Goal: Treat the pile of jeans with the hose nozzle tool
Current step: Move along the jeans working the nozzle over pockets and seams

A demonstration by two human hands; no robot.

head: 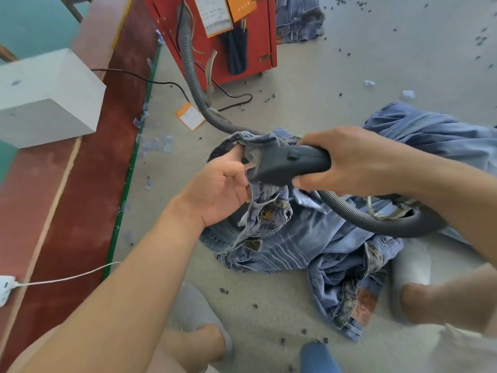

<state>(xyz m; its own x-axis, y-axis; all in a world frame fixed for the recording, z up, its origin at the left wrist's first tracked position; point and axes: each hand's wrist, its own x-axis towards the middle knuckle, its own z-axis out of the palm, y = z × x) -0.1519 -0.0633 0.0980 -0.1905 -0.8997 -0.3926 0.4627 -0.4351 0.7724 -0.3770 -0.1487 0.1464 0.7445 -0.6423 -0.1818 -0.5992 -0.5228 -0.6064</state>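
Head view: right hand (357, 160) holds nozzle (290, 164), left hand (223, 189) pinches jeans (295, 238), concrete floor (349, 76).

A right hand (357, 160) grips a dark hose nozzle (290, 164), its tip against jeans (269, 211) that the left hand (220, 189) holds up above a denim pile (336, 259) on the floor (349, 63).

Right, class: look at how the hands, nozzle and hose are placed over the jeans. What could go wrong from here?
1. The nozzle mouth sits right against the left hand that holds the jeans open, so those fingers may get caught.
2. The ribbed hose loops over the pile and could drag or snag denim if the right hand pulls.
3. The hose and a black cable cross the floor near the red machine: a possible trip hazard.
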